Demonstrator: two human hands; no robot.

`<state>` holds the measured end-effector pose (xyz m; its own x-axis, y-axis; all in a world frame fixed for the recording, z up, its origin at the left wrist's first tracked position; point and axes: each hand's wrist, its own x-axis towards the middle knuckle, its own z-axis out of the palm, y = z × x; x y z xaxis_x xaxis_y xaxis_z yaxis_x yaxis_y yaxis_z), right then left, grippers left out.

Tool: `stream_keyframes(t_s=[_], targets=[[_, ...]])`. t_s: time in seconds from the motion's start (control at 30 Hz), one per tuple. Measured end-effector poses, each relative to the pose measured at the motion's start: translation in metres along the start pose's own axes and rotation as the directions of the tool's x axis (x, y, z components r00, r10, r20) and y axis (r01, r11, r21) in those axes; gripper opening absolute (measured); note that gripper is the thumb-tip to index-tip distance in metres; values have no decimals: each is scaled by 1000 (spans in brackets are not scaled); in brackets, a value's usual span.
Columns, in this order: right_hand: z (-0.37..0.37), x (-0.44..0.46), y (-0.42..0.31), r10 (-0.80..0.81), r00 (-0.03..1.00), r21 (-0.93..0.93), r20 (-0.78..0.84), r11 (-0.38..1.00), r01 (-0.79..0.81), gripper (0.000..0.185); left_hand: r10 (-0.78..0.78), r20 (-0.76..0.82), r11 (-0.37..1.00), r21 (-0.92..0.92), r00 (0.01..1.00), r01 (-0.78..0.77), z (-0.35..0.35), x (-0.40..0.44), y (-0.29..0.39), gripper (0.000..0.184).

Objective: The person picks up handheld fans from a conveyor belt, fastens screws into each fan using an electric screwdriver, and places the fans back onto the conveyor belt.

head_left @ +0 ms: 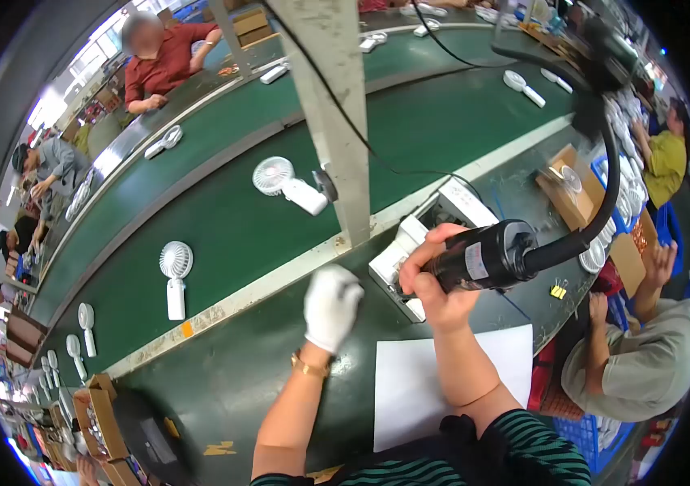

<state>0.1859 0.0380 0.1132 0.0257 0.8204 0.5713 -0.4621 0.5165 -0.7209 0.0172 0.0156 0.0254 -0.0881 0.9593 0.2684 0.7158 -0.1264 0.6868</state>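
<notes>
My right hand (440,279), bare, is wrapped round a black electric screwdriver (483,257) with a pale label and a thick black cable running off to the upper right. The tool's tip is hidden behind my fingers. Just beyond that hand, a white-and-grey open box (394,257) holding parts too small to name stands on the bench. My left hand (333,306), in a white glove, is curled closed above the bench, left of the box. Whatever its fingers may hold is hidden. A white sheet of paper (406,389) lies beneath my right forearm.
A green conveyor belt (232,219) carries several white handheld fans (176,261) past the bench. A metal post (337,121) rises at the bench's far edge. A yellow binder clip (558,289) and a cardboard box (568,190) lie to the right. Other people sit around the line.
</notes>
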Motion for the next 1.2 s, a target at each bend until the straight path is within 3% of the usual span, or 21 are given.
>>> stream_keyframes(t_s=[0.03, 0.1, 0.2, 0.27, 0.3, 0.37, 0.43, 0.5, 0.57, 0.67, 0.8, 0.83, 0.9, 0.93, 0.97, 1.07, 1.2], targets=[[0, -1, 1, -7, 1000, 28, 8, 1000, 6, 50, 270, 75, 962, -48, 960, -267, 11, -12, 7, 14], [2, 2, 0, 32, 999, -40, -13, 999, -32, 53, 381, 195, 925, -69, 904, -375, 22, -30, 22, 8], [4, 3, -5, 73, 997, -55, 8, 996, -73, 49, 375, 253, 921, 4, 892, -389, 26, -34, 36, 6], [-4, 4, -7, 39, 997, -211, 74, 977, -23, 48, 355, 389, 864, 212, 850, -458, 26, -33, 42, 5], [-4, 2, -7, 82, 995, -216, 49, 974, -70, 51, 343, 450, 807, 309, 825, -504, 26, -34, 45, 5], [3, 0, -11, 219, 975, -156, -48, 962, -224, 58, 384, 370, 817, 290, 846, -498, 46, -45, 27, 6], [9, -4, -13, 276, 961, -125, -1, 954, -274, 60, 391, 376, 810, 294, 840, -508, 50, -46, 28, 5], [11, 2, -25, 59, 990, -303, 125, 953, -18, 62, 394, 392, 817, 265, 832, -512, 50, -45, 31, 5], [12, -1, -24, 7, 984, -312, 180, 949, 50, 60, 396, 402, 839, 207, 826, -503, 47, -42, 34, 5], [11, 3, -45, 138, 962, -220, 235, 972, -85, 59, 369, 359, 906, 65, 857, -417, 28, -31, 42, 6], [-1, 4, -53, 174, 936, -126, 305, 982, -142, 62, 328, 112, 943, -96, 938, -318, -21, 1, 70, 7], [-6, 5, -53, 156, 942, -204, 298, 974, -96, 66, 315, 40, 941, -141, 948, -307, -28, 9, 75, 7], [-15, 9, -51, 69, 977, -277, 204, 961, -10, 65, 319, -61, 924, -200, 946, -325, -28, 22, 80, 8], [-19, 13, -56, 128, 981, -301, 146, 950, -79, 64, 334, -89, 917, -200, 938, -346, -26, 26, 80, 8], [-22, 16, -63, 184, 979, -326, 87, 934, -146, 63, 366, -77, 913, -162, 927, -374, -21, 27, 77, 9], [-22, 18, -61, 302, 953, -7, 17, 953, -302, 52, 357, 187, 877, 271, 915, -397, -11, 8, 65, 9], [-18, 20, -54, 286, 958, 160, 31, 944, -288, 56, 306, 381, 900, 183, 873, -395, 7, -26, 42, 6]])
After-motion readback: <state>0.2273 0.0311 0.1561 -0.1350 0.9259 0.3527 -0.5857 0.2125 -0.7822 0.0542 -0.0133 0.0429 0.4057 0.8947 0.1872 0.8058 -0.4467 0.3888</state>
